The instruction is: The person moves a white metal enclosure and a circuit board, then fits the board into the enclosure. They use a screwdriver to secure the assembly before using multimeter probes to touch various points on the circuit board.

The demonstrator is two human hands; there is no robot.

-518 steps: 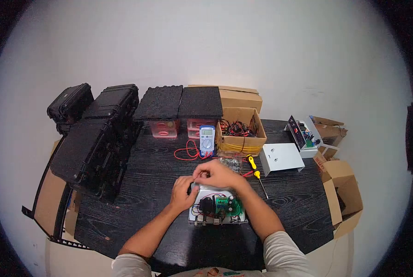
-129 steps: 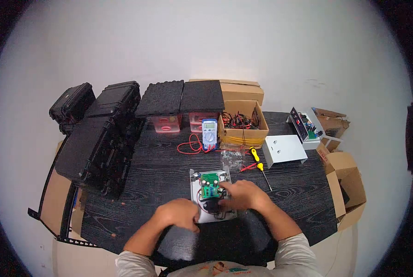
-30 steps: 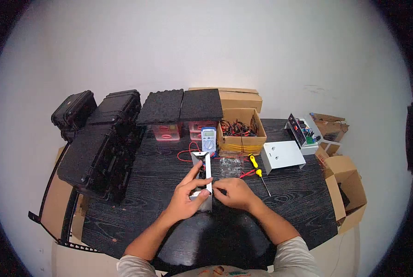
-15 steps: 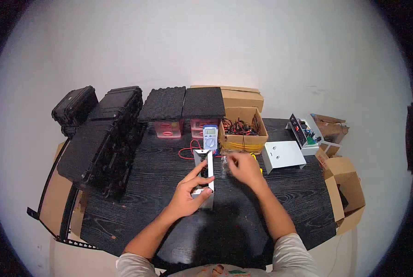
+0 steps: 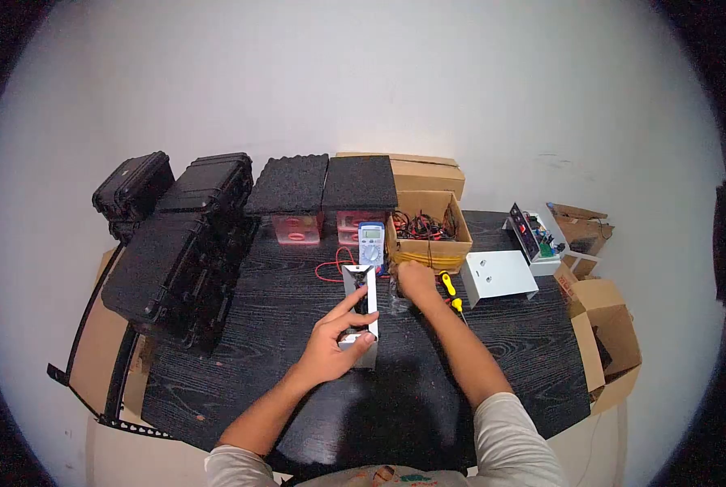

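Note:
My left hand (image 5: 334,341) holds a narrow white metal enclosure (image 5: 371,304), fingers reaching over its open top and thumb at its near end. Dark parts show inside it, partly covered by my fingers. My right hand (image 5: 417,281) is closed, its fingertips pointing away and hidden, over a clear plastic bag (image 5: 397,302) just right of the enclosure. What the fingers hold, if anything, cannot be seen. Behind the enclosure stands a blue-and-grey multimeter (image 5: 370,243) with a red lead (image 5: 330,265). Two yellow-handled tools, a nearer one (image 5: 457,305) and a farther one (image 5: 447,284), lie right of my right hand.
A cardboard box of cables (image 5: 428,243) stands behind my right hand. To the right are a white metal cover (image 5: 501,276) and an opened device with circuit boards (image 5: 542,239). Black hard cases (image 5: 168,268) fill the left side; foam-topped red bins (image 5: 296,227) stand at the back.
My right hand has moved slightly left and down onto the spot by the plastic bag, and its blur is gone. The yellow-handled tools show more fully. My left hand stays on the enclosure.

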